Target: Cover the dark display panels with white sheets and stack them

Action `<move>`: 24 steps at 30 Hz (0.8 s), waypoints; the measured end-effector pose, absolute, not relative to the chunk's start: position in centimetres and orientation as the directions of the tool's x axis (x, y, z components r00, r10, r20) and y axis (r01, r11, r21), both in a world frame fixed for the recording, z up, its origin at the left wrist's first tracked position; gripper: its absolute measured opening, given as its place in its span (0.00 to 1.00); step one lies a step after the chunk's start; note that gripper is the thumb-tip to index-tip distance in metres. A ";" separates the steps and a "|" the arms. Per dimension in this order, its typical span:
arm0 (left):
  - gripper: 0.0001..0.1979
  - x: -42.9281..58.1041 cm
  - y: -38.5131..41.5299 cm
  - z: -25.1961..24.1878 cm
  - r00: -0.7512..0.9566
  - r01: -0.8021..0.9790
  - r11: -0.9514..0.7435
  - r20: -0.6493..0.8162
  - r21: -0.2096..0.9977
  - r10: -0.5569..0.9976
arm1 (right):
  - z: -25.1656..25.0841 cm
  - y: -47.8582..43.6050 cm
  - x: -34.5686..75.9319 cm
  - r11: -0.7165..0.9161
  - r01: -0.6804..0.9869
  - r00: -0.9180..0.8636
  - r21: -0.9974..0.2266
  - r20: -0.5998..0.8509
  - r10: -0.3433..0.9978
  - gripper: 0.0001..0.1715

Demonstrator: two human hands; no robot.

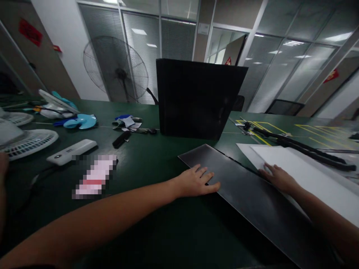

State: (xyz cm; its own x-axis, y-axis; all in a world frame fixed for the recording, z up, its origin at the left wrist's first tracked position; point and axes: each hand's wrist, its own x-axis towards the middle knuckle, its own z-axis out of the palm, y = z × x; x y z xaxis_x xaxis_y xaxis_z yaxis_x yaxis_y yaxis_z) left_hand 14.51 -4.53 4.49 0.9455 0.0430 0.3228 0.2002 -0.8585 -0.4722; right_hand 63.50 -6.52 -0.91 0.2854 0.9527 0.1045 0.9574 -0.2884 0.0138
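A large dark, glossy flat panel (238,194) lies slantwise across the front right, its near edge casting a shadow. My left hand (196,181) rests on its left edge, fingers spread on the surface and thumb along the edge. Along the opposite edge is my right hand (280,179), fingers stretched out and apart, where the panel meets a white sheet (316,168). How far the fingertips reach under either edge is hidden. Behind the panel a big black box-like thing (199,99) stands upright on the green table (140,216).
Left lie a pixelated pink item (97,177), a white elongated device (71,152), a white fan grille (36,142), blue fan blades (81,121) and a black object (121,139). Dark rods (303,145) lie right. A large fan (116,69) stands beyond. Another person's arm (2,183) shows far left.
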 end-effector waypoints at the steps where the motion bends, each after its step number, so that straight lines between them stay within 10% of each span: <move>1: 0.19 12.4 -5.2 4.8 0.947 0.234 -0.855 0.307 -0.462 0.094 | -0.9 -6.4 62.8 -0.322 0.946 0.318 0.023 0.098 0.943 0.45; 18: 0.29 3.3 -9.8 3.1 0.679 0.728 -0.637 0.140 -0.252 0.721 | 3.6 -8.9 54.2 -0.226 0.974 0.221 -0.007 0.235 0.946 0.30; 24: 0.31 1.0 -8.4 3.9 0.726 0.681 -0.697 0.331 -0.224 0.603 | 4.1 -10.2 41.4 0.225 0.972 -0.234 0.064 0.255 0.938 0.24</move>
